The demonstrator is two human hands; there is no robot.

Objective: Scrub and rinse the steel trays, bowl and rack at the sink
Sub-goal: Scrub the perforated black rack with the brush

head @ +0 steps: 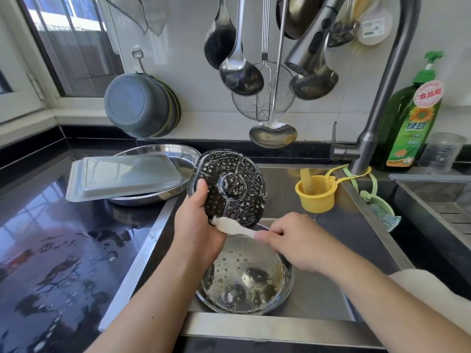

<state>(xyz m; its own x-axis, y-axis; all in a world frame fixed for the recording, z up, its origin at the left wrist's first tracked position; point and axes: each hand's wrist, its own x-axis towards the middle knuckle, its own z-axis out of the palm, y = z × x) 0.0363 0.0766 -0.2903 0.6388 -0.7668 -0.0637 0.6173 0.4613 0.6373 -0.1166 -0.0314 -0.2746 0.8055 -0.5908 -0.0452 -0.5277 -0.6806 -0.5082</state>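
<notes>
Rack [229,184], round and perforated, is held tilted above the sink [328,253], near the centre of the view. Soap foam streaks its dark surface. Left hand [196,225] grips the rack at its 7 o'clock edge; the thumb lies on the facing surface and the remaining fingers pass behind the rim. Right hand [293,240] pinches the handle of a white brush [234,226], with the fingers curled round the handle end. The brush head touches the rack at its 6 o'clock edge, just beside the left thumb base.

Bowl [244,273], steel, sits in the sink basin directly below both hands, at 6 o'clock from the rack. Its inner wall carries water drops and foam.

Rectangular tray [125,175] lies upside down across a round tray [178,154]. Both rest on the dark wet desk [51,238] at 9 o'clock from the rack, and the round tray's rim is near the rack edge.

Yellow cup [316,194] hangs inside the sink at 3 o'clock from the rack. Faucet [382,80] rises behind it, with its spray head at 1 o'clock. Green soap bottle [413,115] stands at 2 o'clock, beside the faucet base. Ladles [239,70] and a wire skimmer [262,103] hang on the wall at 12 o'clock. Grey basins [140,105] hang at 10 o'clock.
</notes>
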